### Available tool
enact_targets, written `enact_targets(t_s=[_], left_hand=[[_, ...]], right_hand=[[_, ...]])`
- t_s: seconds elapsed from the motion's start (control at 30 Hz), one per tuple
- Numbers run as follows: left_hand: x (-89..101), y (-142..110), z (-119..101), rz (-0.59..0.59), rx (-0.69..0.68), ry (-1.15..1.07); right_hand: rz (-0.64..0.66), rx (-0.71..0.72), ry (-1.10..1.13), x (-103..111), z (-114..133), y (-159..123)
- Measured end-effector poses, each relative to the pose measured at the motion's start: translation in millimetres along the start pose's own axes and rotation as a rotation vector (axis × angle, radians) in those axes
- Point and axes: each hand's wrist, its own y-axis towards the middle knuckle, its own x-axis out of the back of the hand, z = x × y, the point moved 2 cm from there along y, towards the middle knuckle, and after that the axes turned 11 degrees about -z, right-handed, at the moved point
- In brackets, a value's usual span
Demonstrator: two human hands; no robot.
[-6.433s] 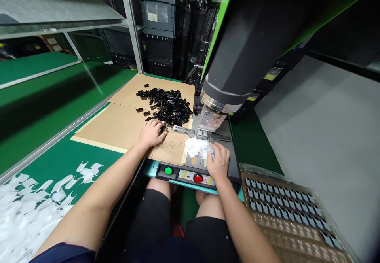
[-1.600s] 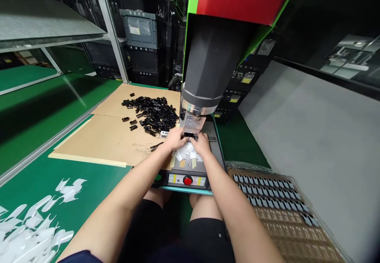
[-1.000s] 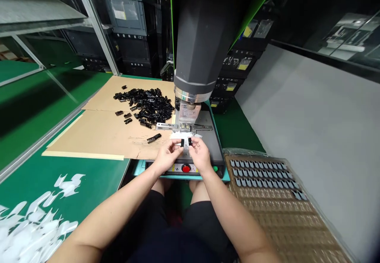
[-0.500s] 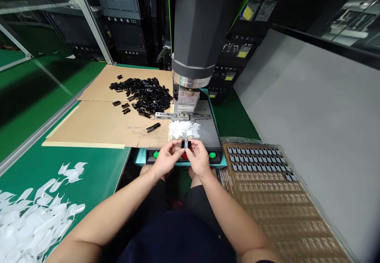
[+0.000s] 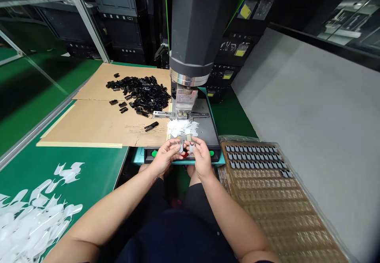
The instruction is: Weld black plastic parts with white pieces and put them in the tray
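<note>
My left hand [image 5: 165,157] pinches a small plastic part with a pale grey face [image 5: 181,148] between thumb and fingers. A matching grey-faced part [image 5: 191,146] is gripped by my right hand [image 5: 202,158]. Both parts are held up side by side, slightly apart, over the front edge of the press. Just beyond them lies a heap of thin white film pieces [image 5: 181,127] on the press bed. Behind that heap, the metal fixture [image 5: 181,114] sits under the clear-labelled press head [image 5: 185,97], with a gap between my hands and it.
A pile of black plastic parts [image 5: 145,93] lies on cardboard [image 5: 89,122] at the left. White film pieces [image 5: 38,219] cover the near-left green table. At the right stands a blister tray [image 5: 267,211] with rows of grey parts. Green buttons [image 5: 154,153] line the press front.
Earlier my hands were at the black pile and white film, then at the fixture under the press head. They have drawn back towards me with two parts, now turned grey face up.
</note>
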Motion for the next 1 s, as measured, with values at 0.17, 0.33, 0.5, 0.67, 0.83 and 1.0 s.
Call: enact_targets(t_s=[0.17,0.33,0.5,0.67,0.83,1.0], left_hand=[[-1.8,-4.2,-0.4,0.080,0.147,-0.120],[-4.0,-6.1,-2.3,0.098,0.169,-0.136],[-3.5,-6.2,-1.2,0.119,0.183,-0.133],[-1.3,-5.1,1.6,0.110,0.179,-0.112],[0.2,-2.6,1.8,0.076,0.193,-0.095],[0.4,-14.1,10.7,0.043,0.100,0.034]], right_hand=[[0.032,-0.136,0.156,-1.0,5.5,-0.9],[0.064,-0.162,0.179,-3.3,7.5,-4.4],[0.074,-0.152,0.176,-3.3,8.1,-5.5],[0.092,-0.132,0.119,-2.3,5.4,-5.7],[0.047,0.090,-0.149,2.6,3.5,-6.6],[0.034,0.405,-0.631,0.6,12.6,-28.3]])
